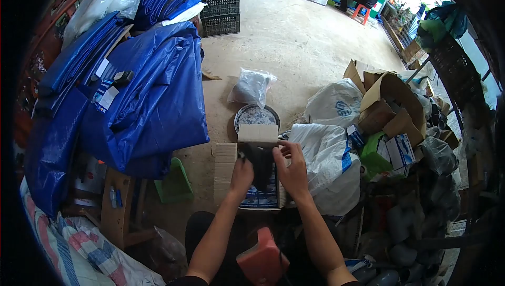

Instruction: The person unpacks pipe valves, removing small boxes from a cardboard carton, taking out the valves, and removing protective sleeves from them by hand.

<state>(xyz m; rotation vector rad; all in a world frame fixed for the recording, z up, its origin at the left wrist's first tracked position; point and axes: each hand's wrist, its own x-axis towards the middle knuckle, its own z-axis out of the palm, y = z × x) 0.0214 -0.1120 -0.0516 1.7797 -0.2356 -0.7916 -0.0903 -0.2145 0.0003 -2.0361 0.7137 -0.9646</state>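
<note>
While a dull, soft-edged black item [260, 166] sits over an open corrugated cardboard box [225, 173], above blue-printed contents [259, 200], the left hand [243, 174] curls at its left side, fingertips hidden; I cannot tell whether they pinch. The right hand [290, 164] has bent, slightly separated fingers and its thumb at the item's right edge, grip unclear. Beyond the box lie one round patterned tray [243, 117] and one crinkled clear plastic bag [252, 87]. Two white sacks [322, 173] bulge rightward; three latticed black crates [221, 3] stand stacked beyond smooth, folded blue tarpaulin [158, 96].
</note>
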